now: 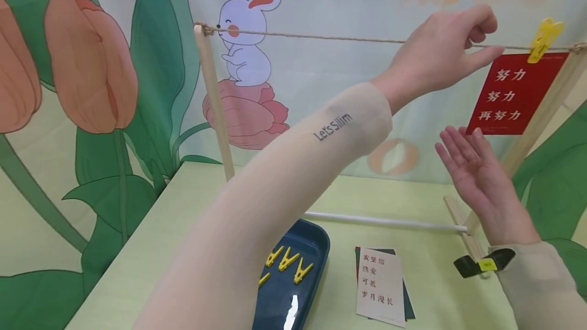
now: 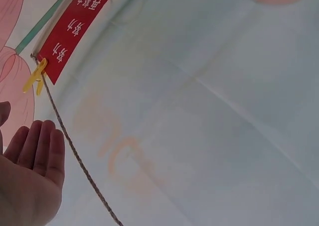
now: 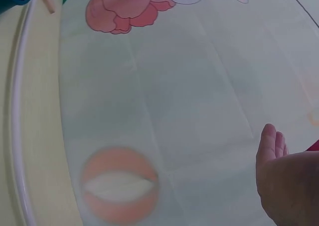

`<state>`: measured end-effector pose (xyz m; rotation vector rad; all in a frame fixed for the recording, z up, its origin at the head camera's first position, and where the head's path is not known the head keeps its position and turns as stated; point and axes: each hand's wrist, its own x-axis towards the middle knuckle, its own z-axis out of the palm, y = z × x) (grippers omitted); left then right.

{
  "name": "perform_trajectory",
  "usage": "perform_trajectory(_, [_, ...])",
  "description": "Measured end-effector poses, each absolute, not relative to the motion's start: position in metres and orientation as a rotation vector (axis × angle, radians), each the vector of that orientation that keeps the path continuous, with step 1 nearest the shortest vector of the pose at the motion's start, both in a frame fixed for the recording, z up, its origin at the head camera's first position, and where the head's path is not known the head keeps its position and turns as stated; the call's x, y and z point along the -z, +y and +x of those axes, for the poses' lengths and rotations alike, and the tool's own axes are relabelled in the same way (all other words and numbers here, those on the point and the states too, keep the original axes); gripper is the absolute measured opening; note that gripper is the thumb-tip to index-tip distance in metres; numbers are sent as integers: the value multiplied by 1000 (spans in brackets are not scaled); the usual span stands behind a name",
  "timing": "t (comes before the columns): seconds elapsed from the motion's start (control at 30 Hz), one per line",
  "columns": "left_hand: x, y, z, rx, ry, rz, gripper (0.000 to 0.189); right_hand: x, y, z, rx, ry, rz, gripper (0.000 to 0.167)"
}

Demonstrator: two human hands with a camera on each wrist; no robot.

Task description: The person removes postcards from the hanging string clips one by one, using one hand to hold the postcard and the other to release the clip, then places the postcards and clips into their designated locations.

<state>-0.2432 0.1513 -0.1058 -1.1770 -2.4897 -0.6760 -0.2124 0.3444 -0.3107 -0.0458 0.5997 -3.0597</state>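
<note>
A red card with white writing hangs from the twine, held at its top by a yellow clothespin. My left hand is raised at the twine, just left of that clothespin, with relaxed fingers and nothing held. In the left wrist view its fingers extend towards the clothespin. Below the card's lower left corner, my right hand is turned palm up, its fingers extended and bare. The right wrist view shows this hand from the side, a sliver of red beside it.
A wooden frame carries the twine, with a white rod low across it. On the table, a dark blue tray contains several yellow clothespins, partly hidden by my left sleeve. A white card lies on other cards beside the tray.
</note>
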Motion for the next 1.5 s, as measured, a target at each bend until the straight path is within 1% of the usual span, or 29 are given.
perform_trajectory(0.13, [104, 156, -246, 669, -2457, -1164, 42, 305, 344, -217, 3090, 441, -35, 50])
perform_trajectory(0.27, [101, 162, -247, 645, -2471, -1121, 45, 300, 344, -220, 3121, 342, -41, 48])
perform_trajectory(0.67, [89, 191, -249, 596, -2684, -993, 72, 301, 350, -218, 3190, 159, -3, 49])
perform_trajectory(0.87, [94, 208, -255, 611, -2750, -987, 78, 301, 354, -214, 3203, 102, 20, 49])
perform_trajectory(1.1, [94, 219, -257, 620, -2747, -983, 78, 304, 357, -212, 3209, 70, 15, 49])
perform_trajectory(1.33, [87, 226, -249, 697, -2746, -1023, 74, 302, 358, -210, 3211, 49, -24, 46])
perform_trajectory(1.4, [85, 228, -246, 723, -2746, -1031, 70, 301, 357, -209, 3212, 43, -29, 46])
perform_trajectory(1.5, [83, 228, -241, 746, -2756, -1040, 54, 300, 355, -209, 3217, 51, -25, 45])
